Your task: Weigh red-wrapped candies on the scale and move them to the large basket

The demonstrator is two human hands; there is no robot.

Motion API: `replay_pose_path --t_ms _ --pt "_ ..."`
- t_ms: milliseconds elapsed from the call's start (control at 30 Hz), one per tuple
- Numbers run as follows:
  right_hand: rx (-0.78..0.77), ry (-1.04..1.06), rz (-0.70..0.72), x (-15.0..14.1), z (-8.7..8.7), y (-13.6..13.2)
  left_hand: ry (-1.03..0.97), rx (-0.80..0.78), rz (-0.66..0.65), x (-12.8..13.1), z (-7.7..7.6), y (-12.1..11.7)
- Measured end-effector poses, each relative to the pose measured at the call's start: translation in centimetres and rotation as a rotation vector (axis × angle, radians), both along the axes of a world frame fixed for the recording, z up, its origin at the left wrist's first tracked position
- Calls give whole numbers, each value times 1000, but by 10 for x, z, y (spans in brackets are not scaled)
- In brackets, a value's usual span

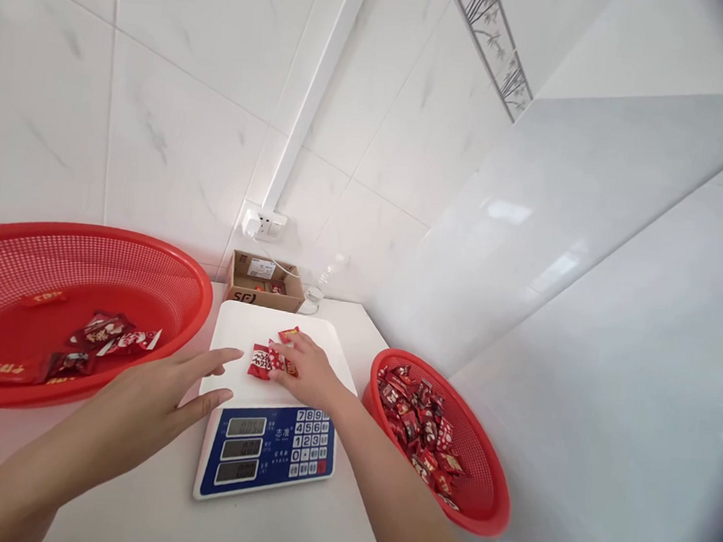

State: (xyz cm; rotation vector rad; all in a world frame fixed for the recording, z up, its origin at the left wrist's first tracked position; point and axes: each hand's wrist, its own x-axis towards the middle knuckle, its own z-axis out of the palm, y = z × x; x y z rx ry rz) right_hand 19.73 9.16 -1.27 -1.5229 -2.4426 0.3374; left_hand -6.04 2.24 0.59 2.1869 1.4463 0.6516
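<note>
A white electronic scale [236, 387] with a blue keypad panel stands on the table, and its top display seems to read 0.050. Several small red candy packets [259, 360] lie on its pan. My right hand [311, 374] reaches over the pan from the right, its fingers curled around some of these packets and partly hiding them. At the pan's left edge hovers my left hand [175, 385], thumb and fingers apart with nothing between them, a short way from the packets.
A large red mesh basket [190, 289] on the left holds a few wrapped packets. On the right, a smaller red basket [486, 496] contains many candies. Behind the scale are a cardboard box [263, 297], a clear plastic bottle [314, 296] and a wall socket [269, 225] with a plugged-in cable.
</note>
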Motion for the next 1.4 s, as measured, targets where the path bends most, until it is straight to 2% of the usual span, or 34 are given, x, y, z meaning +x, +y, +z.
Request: replay_pose_path --t_ms 133,400,533,667,733,833,900,967,1067,1167,1300,1400 --pt "-37 -75 -34 -7 -3 1 -21 32 0 0 -1 0" --pt "-14 19 -138 7 -8 6 -25 8 -18 -1 2 0" --pt "156 217 -228 21 1 -8 -34 -5 -4 -2 2 -1" --pt "401 499 -402 37 -1 -58 -62 -11 32 -2 1 1" --pt "508 583 -446 45 -15 -94 -82 -18 60 -1 2 1" --pt "563 611 -549 59 -55 -144 -102 20 106 2 7 -1" --pt "506 620 -663 69 -85 -168 -109 59 128 5 11 -3" --pt "379 617 -770 79 -110 -181 -108 81 144 7 14 -5" --pt "178 649 -894 89 -131 -179 -86 86 154 10 17 -8" --pt "64 715 -933 94 -134 -163 -42 106 172 10 20 -9" --pt "31 768 -960 98 -134 -145 29 99 200 10 18 -11" --pt "59 782 -960 99 -139 -142 52 42 194 10 8 -13"
